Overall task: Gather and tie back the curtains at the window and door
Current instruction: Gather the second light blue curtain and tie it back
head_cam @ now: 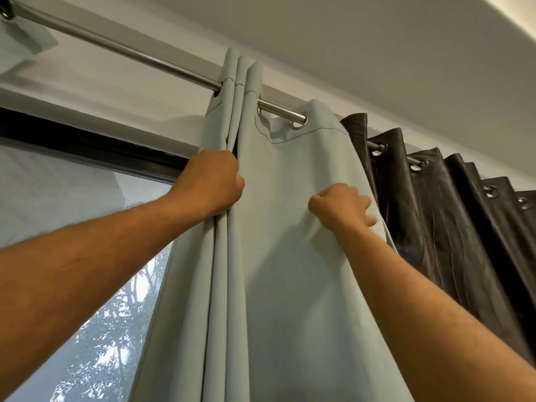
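A pale green eyelet curtain (290, 256) hangs from a steel rod (139, 55) that runs up to the left. Its left folds are bunched together, and my left hand (211, 181) is closed around that bunch just below the rod. Further right, my right hand (342, 206) pinches the flat part of the same curtain near its right edge. A dark brown pleated curtain (452, 216) hangs on the rod directly to the right, apart from both hands.
A window with a dark frame (87, 146) and a light mesh screen (58, 204) lies to the left, with tree foliage outside. Another piece of pale green fabric (26, 39) hangs at the rod's top left end. The white ceiling (377, 39) is close above.
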